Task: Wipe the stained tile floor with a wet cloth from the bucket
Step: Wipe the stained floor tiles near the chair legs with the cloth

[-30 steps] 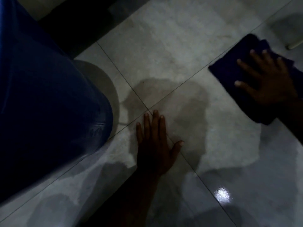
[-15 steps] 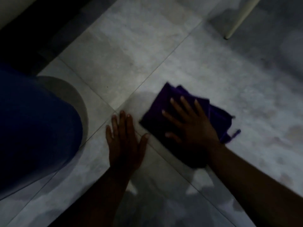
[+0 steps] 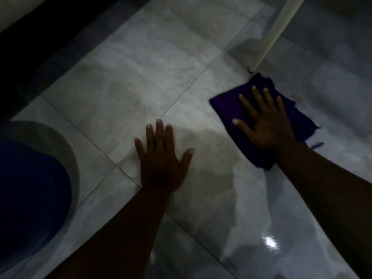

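Cloth (image 3: pixel 227 105) under R hand (image 3: pixel 265 125), L hand (image 3: pixel 161 164) beside.

I am pressing a dark purple cloth (image 3: pixel 227 106) onto pale grey, mottled tiles (image 3: pixel 141 77); a blue bucket (image 3: pixel 30 188) is sitting alongside, a cream pole (image 3: pixel 275 31) standing beyond.

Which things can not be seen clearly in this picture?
- Bucket: head view, cut off by the left edge; its inside is hidden.
- Cloth: the middle lies under the right hand.
- Pale leg: cut off by the top edge.
- Stains on the floor: lost in dim light.
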The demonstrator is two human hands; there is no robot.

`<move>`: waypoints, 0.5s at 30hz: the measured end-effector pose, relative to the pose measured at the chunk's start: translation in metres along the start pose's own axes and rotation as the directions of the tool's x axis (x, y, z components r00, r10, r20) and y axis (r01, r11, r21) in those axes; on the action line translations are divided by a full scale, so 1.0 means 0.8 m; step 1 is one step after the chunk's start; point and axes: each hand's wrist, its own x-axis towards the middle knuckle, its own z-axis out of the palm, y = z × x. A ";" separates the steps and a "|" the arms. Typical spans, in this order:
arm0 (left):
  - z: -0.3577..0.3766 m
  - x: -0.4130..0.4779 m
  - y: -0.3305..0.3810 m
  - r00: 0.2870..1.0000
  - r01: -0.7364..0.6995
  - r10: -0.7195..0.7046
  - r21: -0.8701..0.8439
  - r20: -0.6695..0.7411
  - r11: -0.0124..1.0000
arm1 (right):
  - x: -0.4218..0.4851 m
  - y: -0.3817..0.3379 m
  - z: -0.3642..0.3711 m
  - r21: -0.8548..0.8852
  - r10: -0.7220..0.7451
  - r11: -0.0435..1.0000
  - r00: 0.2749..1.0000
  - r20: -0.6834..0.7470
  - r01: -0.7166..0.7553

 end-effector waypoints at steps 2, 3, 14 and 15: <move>-0.003 0.001 0.000 1.000 0.000 0.001 -0.015 0.007 1.000 | 0.042 -0.042 0.002 0.003 -0.068 0.998 0.998 -0.001 0.068; -0.003 0.000 0.000 1.000 0.003 -0.002 -0.027 0.018 1.000 | 0.060 -0.063 0.003 -0.003 -0.108 0.994 0.994 -0.003 0.108; -0.005 0.007 -0.004 0.997 0.031 -0.029 -0.016 0.071 0.999 | 0.193 -0.135 -0.010 -0.054 -0.327 0.943 0.945 0.023 0.327; -0.005 0.007 -0.004 0.997 0.029 -0.029 -0.007 0.068 1.000 | 0.202 -0.130 -0.012 -0.047 -0.297 0.954 0.955 0.015 0.298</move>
